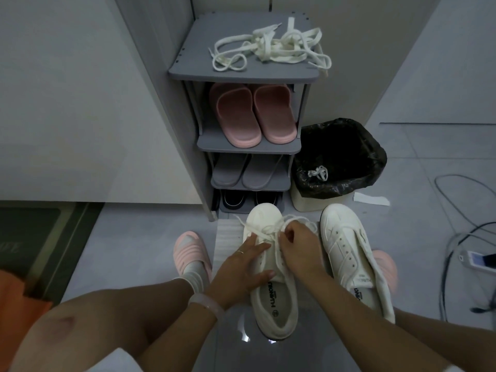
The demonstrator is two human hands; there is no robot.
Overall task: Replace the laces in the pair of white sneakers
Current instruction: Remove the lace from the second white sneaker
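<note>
Two white sneakers stand on the floor in front of me. My left hand point(241, 267) rests on the tongue and side of the left sneaker point(271, 296), fingers fairly straight, holding it steady. My right hand point(298, 245) pinches the white lace point(255, 229) threaded near the toe of this shoe; loose lace ends spread out by the toe. The right sneaker point(349, 253) lies beside it with bare eyelets and no lace. A tangle of white laces point(271, 47) lies on top of the grey shoe rack point(241, 73).
The rack's shelves hold pink slippers point(252, 114), grey slippers point(247, 173) and dark shoes. A bin with a black bag point(341, 157) stands right of the rack, a lace scrap inside. Cables and a phone point(475, 259) lie at right. My feet wear pink sandals point(190, 251).
</note>
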